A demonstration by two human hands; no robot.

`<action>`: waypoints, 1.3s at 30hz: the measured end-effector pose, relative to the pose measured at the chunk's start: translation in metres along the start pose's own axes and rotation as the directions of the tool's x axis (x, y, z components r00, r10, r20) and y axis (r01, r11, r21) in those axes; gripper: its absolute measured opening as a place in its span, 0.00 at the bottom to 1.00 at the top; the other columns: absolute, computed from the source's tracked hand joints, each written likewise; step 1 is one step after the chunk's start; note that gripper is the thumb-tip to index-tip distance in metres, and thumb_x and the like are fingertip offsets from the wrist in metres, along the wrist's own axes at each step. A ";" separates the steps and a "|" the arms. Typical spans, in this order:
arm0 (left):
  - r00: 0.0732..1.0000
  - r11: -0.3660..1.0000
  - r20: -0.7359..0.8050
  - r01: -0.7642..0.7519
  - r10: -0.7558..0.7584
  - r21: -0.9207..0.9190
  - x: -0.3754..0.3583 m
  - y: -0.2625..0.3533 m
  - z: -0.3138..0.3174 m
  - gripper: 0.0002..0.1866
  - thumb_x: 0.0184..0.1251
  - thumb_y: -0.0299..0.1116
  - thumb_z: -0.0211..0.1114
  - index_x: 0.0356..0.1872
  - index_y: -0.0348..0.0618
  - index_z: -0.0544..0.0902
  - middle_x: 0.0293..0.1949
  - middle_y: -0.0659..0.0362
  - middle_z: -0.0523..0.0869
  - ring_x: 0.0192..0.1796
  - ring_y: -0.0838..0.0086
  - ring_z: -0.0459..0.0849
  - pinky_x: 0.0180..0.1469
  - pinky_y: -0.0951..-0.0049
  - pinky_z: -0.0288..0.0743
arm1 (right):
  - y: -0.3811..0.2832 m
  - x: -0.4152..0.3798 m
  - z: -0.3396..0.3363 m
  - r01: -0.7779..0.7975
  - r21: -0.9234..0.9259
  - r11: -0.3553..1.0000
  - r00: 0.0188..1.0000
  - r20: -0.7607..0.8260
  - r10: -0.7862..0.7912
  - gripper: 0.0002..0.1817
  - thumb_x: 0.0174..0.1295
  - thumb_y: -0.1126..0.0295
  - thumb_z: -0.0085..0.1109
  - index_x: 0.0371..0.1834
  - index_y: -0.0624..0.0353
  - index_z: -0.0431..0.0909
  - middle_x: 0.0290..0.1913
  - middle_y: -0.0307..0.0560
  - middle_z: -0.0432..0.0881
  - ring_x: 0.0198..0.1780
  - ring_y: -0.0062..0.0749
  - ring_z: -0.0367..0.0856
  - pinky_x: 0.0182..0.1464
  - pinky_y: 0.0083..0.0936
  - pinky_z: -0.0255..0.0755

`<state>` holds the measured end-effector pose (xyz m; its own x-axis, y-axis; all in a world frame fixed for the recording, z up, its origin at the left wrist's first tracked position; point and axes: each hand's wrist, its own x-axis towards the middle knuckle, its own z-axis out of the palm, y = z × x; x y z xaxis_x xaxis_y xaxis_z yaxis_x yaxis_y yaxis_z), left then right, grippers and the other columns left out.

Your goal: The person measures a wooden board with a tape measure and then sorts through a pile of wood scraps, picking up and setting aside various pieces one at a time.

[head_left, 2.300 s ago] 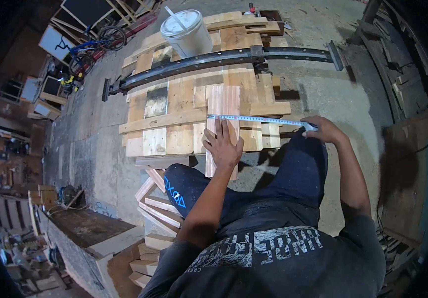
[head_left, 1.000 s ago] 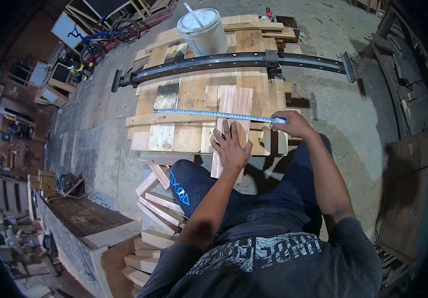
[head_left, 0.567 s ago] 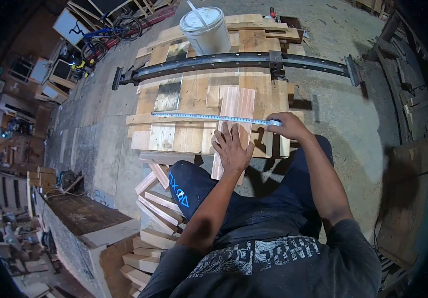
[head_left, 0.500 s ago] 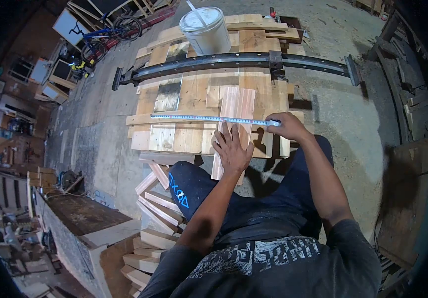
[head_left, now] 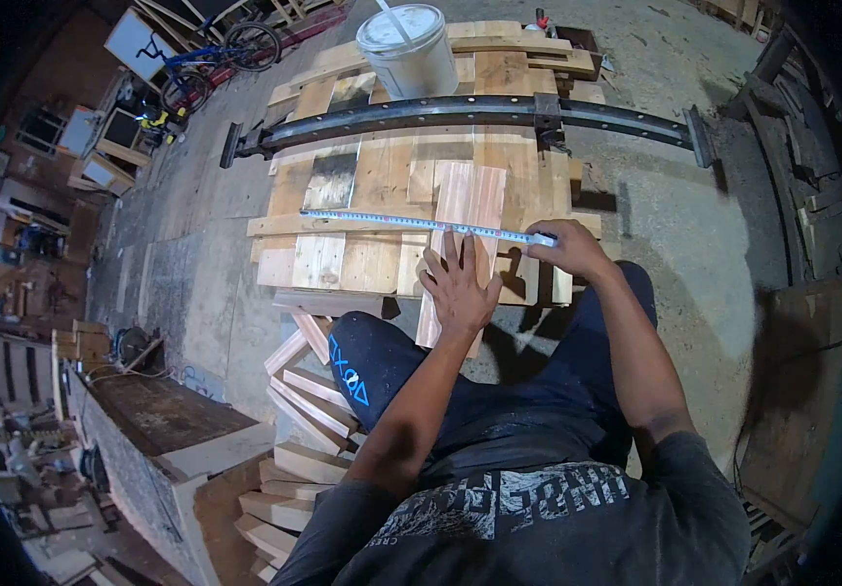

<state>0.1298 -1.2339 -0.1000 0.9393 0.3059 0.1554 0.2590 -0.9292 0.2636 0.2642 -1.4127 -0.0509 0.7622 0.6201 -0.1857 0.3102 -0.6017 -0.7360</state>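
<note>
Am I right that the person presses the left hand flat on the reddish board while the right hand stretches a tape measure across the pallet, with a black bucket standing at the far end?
Not quite: the bucket is white, as the head view shows. The left hand does lie flat on the reddish board, and the right hand holds the tape measure stretched across the pallet.

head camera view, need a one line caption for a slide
Left hand flat on a reddish wooden board; right hand holds a yellow tape measure stretched across it, over a pale wooden pallet.
</note>
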 end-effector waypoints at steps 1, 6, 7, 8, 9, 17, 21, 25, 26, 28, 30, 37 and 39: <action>1.000 1.000 0.002 0.001 -0.001 -0.001 0.000 0.000 -0.001 0.44 0.57 0.55 0.60 0.74 0.48 0.58 0.75 0.49 0.50 0.70 0.35 0.50 0.66 0.34 0.46 | 0.002 0.000 0.001 0.007 -0.014 1.000 1.000 -0.013 -0.007 0.24 0.50 0.50 0.66 0.45 0.56 0.84 0.38 0.52 0.85 0.40 0.45 0.83 0.44 0.36 0.74; 0.999 0.999 0.034 0.028 -0.027 -0.019 0.001 0.001 -0.002 0.44 0.57 0.54 0.60 0.74 0.50 0.58 0.77 0.52 0.48 0.71 0.36 0.49 0.68 0.35 0.44 | 0.001 -0.001 0.002 0.007 -0.006 1.000 1.000 -0.020 -0.008 0.24 0.50 0.50 0.66 0.45 0.56 0.84 0.38 0.53 0.85 0.40 0.45 0.83 0.44 0.36 0.74; 0.999 0.999 0.036 0.029 -0.028 -0.019 0.001 0.001 -0.001 0.44 0.57 0.54 0.60 0.74 0.50 0.58 0.77 0.52 0.48 0.71 0.36 0.49 0.68 0.35 0.44 | -0.001 -0.001 0.002 -0.008 -0.002 1.000 1.000 -0.016 0.008 0.24 0.51 0.50 0.66 0.45 0.55 0.84 0.38 0.52 0.85 0.41 0.45 0.83 0.45 0.35 0.74; 1.000 1.000 0.018 0.020 -0.020 -0.015 0.001 0.001 0.000 0.44 0.57 0.54 0.60 0.74 0.49 0.58 0.76 0.51 0.49 0.70 0.36 0.50 0.67 0.35 0.45 | -0.002 -0.002 0.002 -0.023 0.001 1.000 1.000 -0.011 0.023 0.24 0.51 0.50 0.66 0.46 0.55 0.84 0.38 0.52 0.85 0.41 0.44 0.83 0.45 0.35 0.74; 1.000 1.000 -0.001 0.011 -0.011 -0.012 0.001 0.001 0.001 0.43 0.56 0.54 0.60 0.73 0.48 0.59 0.75 0.50 0.50 0.70 0.35 0.51 0.66 0.35 0.46 | -0.001 -0.001 0.002 -0.025 0.002 1.000 1.000 -0.010 0.025 0.24 0.51 0.50 0.66 0.46 0.55 0.84 0.38 0.52 0.85 0.41 0.44 0.83 0.45 0.35 0.74; 1.000 1.000 -0.015 0.004 -0.004 -0.019 0.000 0.001 0.000 0.43 0.57 0.53 0.60 0.73 0.48 0.59 0.75 0.50 0.50 0.70 0.35 0.51 0.66 0.35 0.46 | 0.005 -0.007 0.002 0.012 -0.050 0.999 0.998 -0.066 -0.015 0.23 0.51 0.52 0.66 0.46 0.54 0.84 0.39 0.54 0.85 0.41 0.48 0.83 0.46 0.37 0.75; 1.000 1.000 -0.025 0.000 -0.001 -0.010 0.001 0.001 0.000 0.43 0.57 0.53 0.60 0.73 0.48 0.59 0.76 0.51 0.50 0.69 0.36 0.51 0.66 0.35 0.46 | 0.012 -0.015 -0.002 0.037 -0.100 0.994 0.994 -0.099 -0.047 0.23 0.51 0.53 0.67 0.46 0.56 0.84 0.39 0.55 0.84 0.42 0.49 0.82 0.47 0.37 0.74; 1.000 1.000 -0.031 0.000 0.000 -0.009 0.001 0.000 0.003 0.43 0.56 0.53 0.60 0.73 0.48 0.59 0.76 0.51 0.50 0.69 0.36 0.52 0.66 0.36 0.47 | 0.009 -0.025 -0.008 -0.002 -0.105 0.994 0.993 -0.114 -0.010 0.24 0.50 0.54 0.67 0.47 0.56 0.84 0.41 0.55 0.84 0.44 0.48 0.82 0.48 0.37 0.74; 1.000 1.000 -0.031 0.000 0.000 -0.005 0.001 0.000 0.003 0.43 0.56 0.53 0.60 0.73 0.48 0.59 0.75 0.51 0.51 0.69 0.36 0.52 0.66 0.36 0.47 | 0.009 -0.026 -0.008 -0.035 -0.091 0.995 0.992 -0.121 0.024 0.24 0.50 0.54 0.67 0.47 0.56 0.84 0.42 0.55 0.84 0.45 0.47 0.82 0.49 0.37 0.74; 1.000 1.000 -0.031 0.002 -0.002 0.000 0.001 0.000 0.001 0.43 0.56 0.53 0.60 0.73 0.48 0.59 0.75 0.51 0.51 0.69 0.36 0.51 0.66 0.36 0.47 | 0.013 -0.028 -0.007 -0.022 -0.091 0.996 0.991 -0.131 0.010 0.24 0.50 0.53 0.68 0.47 0.56 0.84 0.43 0.55 0.84 0.45 0.47 0.82 0.49 0.36 0.74; 1.000 1.000 0.013 0.020 -0.020 -0.012 0.001 0.002 -0.003 0.43 0.58 0.54 0.56 0.74 0.50 0.58 0.76 0.52 0.50 0.70 0.36 0.50 0.67 0.38 0.45 | 0.018 -0.029 -0.006 -0.010 -0.091 0.996 0.990 -0.142 -0.003 0.25 0.49 0.53 0.68 0.47 0.56 0.84 0.43 0.55 0.84 0.45 0.46 0.82 0.49 0.36 0.74; 1.000 1.000 0.012 0.012 -0.012 0.010 0.001 0.000 0.000 0.43 0.57 0.54 0.57 0.74 0.49 0.58 0.76 0.51 0.50 0.70 0.36 0.51 0.67 0.37 0.45 | 0.025 -0.030 -0.007 0.007 -0.100 0.995 0.989 -0.146 -0.021 0.25 0.48 0.53 0.68 0.47 0.56 0.84 0.42 0.54 0.84 0.44 0.47 0.82 0.48 0.36 0.75; 1.000 1.000 0.004 0.011 -0.011 -0.003 0.001 0.001 -0.001 0.43 0.57 0.53 0.58 0.74 0.48 0.58 0.76 0.51 0.50 0.70 0.36 0.51 0.67 0.37 0.45 | 0.026 -0.030 -0.007 0.010 -0.096 0.995 0.989 -0.146 -0.024 0.25 0.48 0.53 0.68 0.47 0.56 0.84 0.42 0.54 0.84 0.44 0.47 0.82 0.48 0.36 0.74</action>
<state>0.1308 -1.2341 -0.0992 0.9374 0.3150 0.1485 0.2686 -0.9253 0.2678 0.2533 -1.4506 -0.0595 0.8293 0.5543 -0.0707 0.3712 -0.6410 -0.6719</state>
